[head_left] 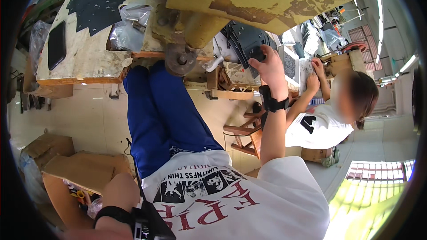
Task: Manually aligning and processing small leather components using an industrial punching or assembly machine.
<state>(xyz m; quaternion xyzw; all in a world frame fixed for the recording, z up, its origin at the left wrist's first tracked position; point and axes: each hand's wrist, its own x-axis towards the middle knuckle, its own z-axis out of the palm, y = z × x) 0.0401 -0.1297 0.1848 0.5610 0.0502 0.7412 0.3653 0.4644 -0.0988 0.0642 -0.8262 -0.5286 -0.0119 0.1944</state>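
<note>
My right hand (272, 69) reaches over the bench at a fanned stack of black sheets (240, 38) with small light marks. Its thumb and curled index finger close around the edge of a black sheet (255, 71); the other fingers are partly hidden. Low at the left, my left hand (121, 190) hangs beside an open cardboard box (80, 169), above its black wrist strap. Its fingers are turned out of sight, so any grip is hidden. The large yellow, worn machine (267, 0) stands in front of me, with a round metal part (181, 58) at its lower end.
On the wooden bench (89, 71) lie another spread of black sheets (100, 2), a black phone (57, 45) and a plastic bag with metal pieces (130, 29). A co-worker (320, 129) sits at the right, hands at the bench. A wooden stool (242, 131) stands between us.
</note>
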